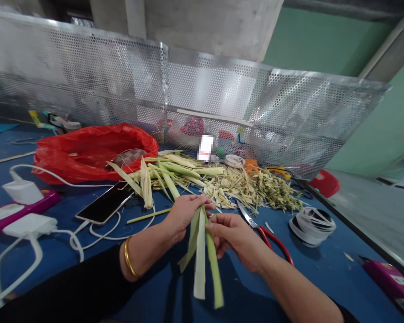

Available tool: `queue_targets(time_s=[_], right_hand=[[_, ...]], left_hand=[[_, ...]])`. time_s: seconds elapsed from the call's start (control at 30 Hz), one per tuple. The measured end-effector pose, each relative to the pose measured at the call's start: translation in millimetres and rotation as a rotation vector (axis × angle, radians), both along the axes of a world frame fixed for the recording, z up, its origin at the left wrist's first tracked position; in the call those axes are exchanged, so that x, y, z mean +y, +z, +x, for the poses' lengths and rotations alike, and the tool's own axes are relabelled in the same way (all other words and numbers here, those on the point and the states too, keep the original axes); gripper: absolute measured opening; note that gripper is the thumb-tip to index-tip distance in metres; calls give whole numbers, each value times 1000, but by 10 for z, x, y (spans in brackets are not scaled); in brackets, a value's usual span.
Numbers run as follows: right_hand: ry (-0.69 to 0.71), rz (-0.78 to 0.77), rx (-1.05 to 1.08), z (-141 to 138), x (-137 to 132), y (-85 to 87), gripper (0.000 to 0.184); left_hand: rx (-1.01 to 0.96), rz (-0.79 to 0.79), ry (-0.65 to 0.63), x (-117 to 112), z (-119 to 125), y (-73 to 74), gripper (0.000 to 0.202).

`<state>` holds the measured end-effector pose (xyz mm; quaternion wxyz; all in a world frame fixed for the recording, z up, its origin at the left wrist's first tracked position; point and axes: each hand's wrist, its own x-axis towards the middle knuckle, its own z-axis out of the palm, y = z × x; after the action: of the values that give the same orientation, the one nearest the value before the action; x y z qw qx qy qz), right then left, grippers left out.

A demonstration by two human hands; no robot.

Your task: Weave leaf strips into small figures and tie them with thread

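Observation:
Several pale green corn husk strips [199, 264] hang down from between my hands over the blue table. My left hand [188, 213] pinches their upper ends, its fingers closed. On the right side of the bundle, my right hand [232, 237] has its thumb and fingers closed on the greener strip; some of its fingertips are hidden. Just beyond my hands lies a heap of long corn husks [178, 172], with dry shredded scraps [232, 184] beside it. Scissors with red handles [267, 237] lie right of my right hand, their blades pointing away from me.
A red plastic bag [94, 148] stands open at the left. Nearer are a phone [106, 204] with its white cable, and a purple power strip [37, 204] with chargers. At the right sits a roll of white strip [313, 226]. A perforated metal panel [208, 89] borders the back.

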<state>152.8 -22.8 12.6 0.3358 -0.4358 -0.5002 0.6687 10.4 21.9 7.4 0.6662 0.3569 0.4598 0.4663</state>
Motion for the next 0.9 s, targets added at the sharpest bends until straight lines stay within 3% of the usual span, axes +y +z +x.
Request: queue_targets(time_s=[0.2, 0.33, 0.43, 0.6, 0.77, 0.9], right_hand=[[-69, 55, -3, 59, 9, 97, 27], [-153, 207, 12, 123, 42, 160, 26], [-142, 378, -227, 142, 83, 106, 21], [-133, 781, -885, 133, 158, -70, 10], [-66, 820, -1017, 126, 173, -136, 11], [-285, 983, -1074, 150, 135, -55, 7]], left_hand=[[63, 17, -32, 7, -21, 48, 14], [-29, -151, -111, 31, -58, 97, 11], [-245, -255, -226, 71, -109, 123, 13], [-402, -277, -318, 76, -154, 228, 19], [-478, -333, -211, 17, -95, 257, 19], [-438, -275, -111, 20, -62, 223, 17]])
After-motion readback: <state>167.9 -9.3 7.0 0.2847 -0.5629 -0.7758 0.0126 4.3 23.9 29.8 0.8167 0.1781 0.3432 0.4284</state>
